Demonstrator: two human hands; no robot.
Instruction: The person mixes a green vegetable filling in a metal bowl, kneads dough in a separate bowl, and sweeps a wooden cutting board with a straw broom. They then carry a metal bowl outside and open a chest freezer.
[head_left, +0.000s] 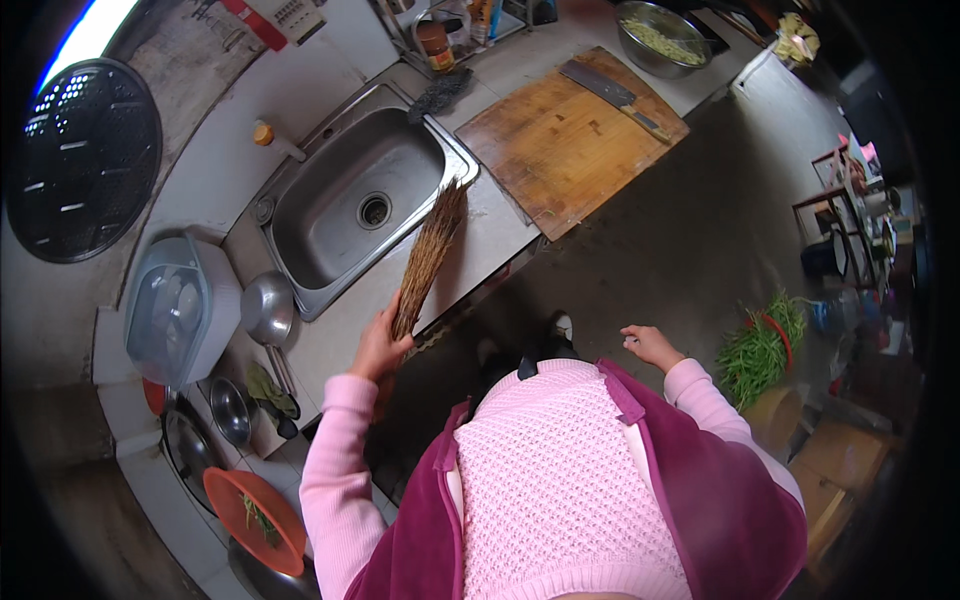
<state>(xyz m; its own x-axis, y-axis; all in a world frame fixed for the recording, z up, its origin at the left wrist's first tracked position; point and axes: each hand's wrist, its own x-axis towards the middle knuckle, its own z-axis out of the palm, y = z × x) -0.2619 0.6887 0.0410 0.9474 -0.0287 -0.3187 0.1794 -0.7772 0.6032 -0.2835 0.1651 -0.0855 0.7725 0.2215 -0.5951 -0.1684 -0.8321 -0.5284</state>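
My left hand (379, 341) grips the lower end of a brown twig brush (429, 259). The bristles point up and away from me, over the near rim of the stainless steel sink (315, 225). Inside the basin only the drain (374, 211) shows. Out to the right, away from the counter, my right hand (651, 346) hangs over the floor. Its fingers are curled, and I cannot tell whether anything small is in them. Beyond the sink lies a wooden cutting board (525, 142) with a cleaver (600, 86) across its far side.
A steel bowl of chopped greens (664, 39) stands past the board. Left of the sink are a metal ladle (268, 307), a lidded plastic container (184, 307) and an orange basin (255, 517). Green vegetables (757, 360) sit low at right. Dark steel wool (441, 93) lies by the sink.
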